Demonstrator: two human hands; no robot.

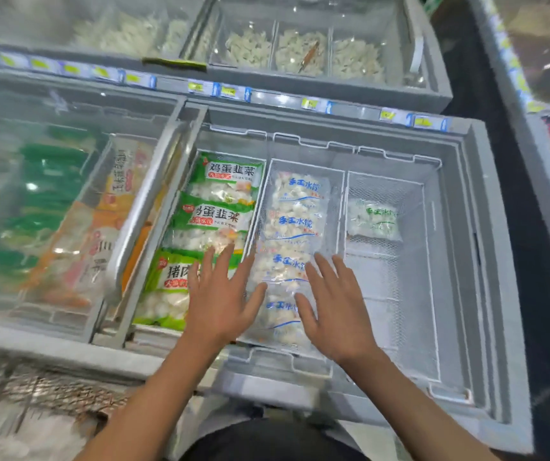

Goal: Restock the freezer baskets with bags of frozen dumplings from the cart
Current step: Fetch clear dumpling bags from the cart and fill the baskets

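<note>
Head view: dumpling bags (291, 227) between open hands.

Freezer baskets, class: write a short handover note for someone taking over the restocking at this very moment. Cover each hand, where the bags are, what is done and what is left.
Left hand: open, fingers spread, holding nothing, over the edge between the green-bag basket and the middle basket.
Right hand: open, empty, over the middle basket's right side.
Bags: green bags fill the left basket; blue-print bags fill the middle one in a row.
Right basket: one green-print bag at the far end, otherwise bare mesh.
Done: left and middle baskets look stocked.
Left: fill the right basket. The cart is not in view.
</note>
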